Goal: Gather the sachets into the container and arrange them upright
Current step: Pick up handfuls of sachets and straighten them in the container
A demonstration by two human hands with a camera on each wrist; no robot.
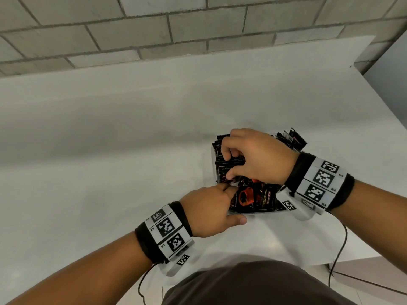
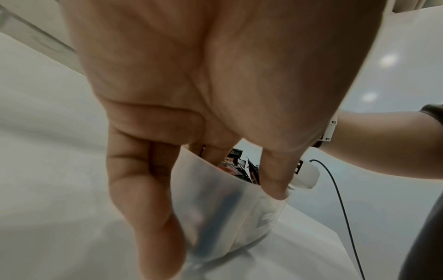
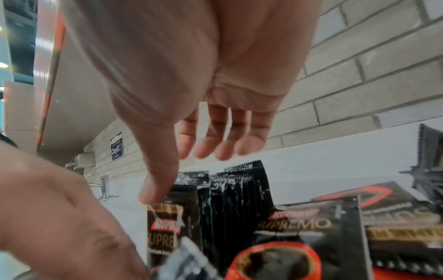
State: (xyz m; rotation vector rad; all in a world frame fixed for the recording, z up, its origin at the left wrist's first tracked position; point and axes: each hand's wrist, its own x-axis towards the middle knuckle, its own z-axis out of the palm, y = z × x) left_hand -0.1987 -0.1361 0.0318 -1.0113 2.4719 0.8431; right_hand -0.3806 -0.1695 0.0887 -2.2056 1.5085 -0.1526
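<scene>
A pale counter (image 1: 110,150) meets a grey brick wall (image 1: 154,29). The left hand (image 1: 207,210) grips the container (image 2: 227,204); the right hand (image 1: 253,155) pinches upright sachets (image 1: 229,164).

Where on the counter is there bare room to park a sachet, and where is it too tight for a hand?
The counter is bare left of the container and behind it up to the brick wall. A smaller bare strip lies near the front edge. It is crowded at the container: the sachets fill it, with the left hand at its near side and the right hand above.
</scene>
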